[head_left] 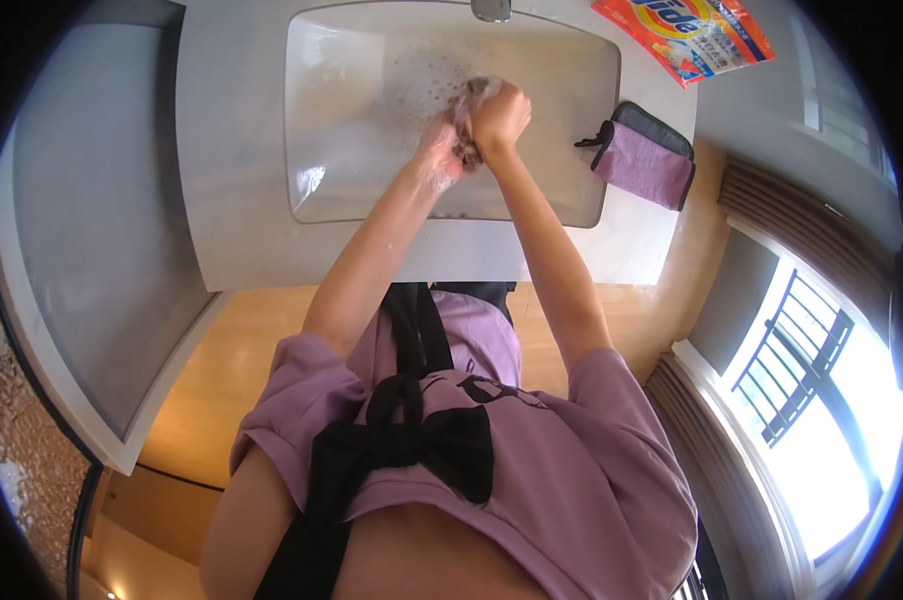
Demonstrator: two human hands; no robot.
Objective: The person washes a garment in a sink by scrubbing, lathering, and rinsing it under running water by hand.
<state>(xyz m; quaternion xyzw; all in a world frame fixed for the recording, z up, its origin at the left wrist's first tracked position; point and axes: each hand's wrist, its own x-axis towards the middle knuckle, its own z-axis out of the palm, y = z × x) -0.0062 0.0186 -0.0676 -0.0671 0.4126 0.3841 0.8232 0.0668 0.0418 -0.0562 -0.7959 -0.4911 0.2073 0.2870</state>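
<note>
Both of my hands meet over the white sink basin (341,110), which holds soapy water. My left hand (439,150) and my right hand (498,115) are pressed together around a small wet brownish cloth (468,148), bunched between them and covered in suds. Foam clings to my left wrist. Most of the cloth is hidden by my fingers.
A chrome tap (490,9) sits at the basin's far edge. An orange detergent bag (683,32) lies on the white counter (231,200) at the back right, and a folded purple-and-grey cloth (647,158) lies right of the basin. A wooden floor lies below; a window is at right.
</note>
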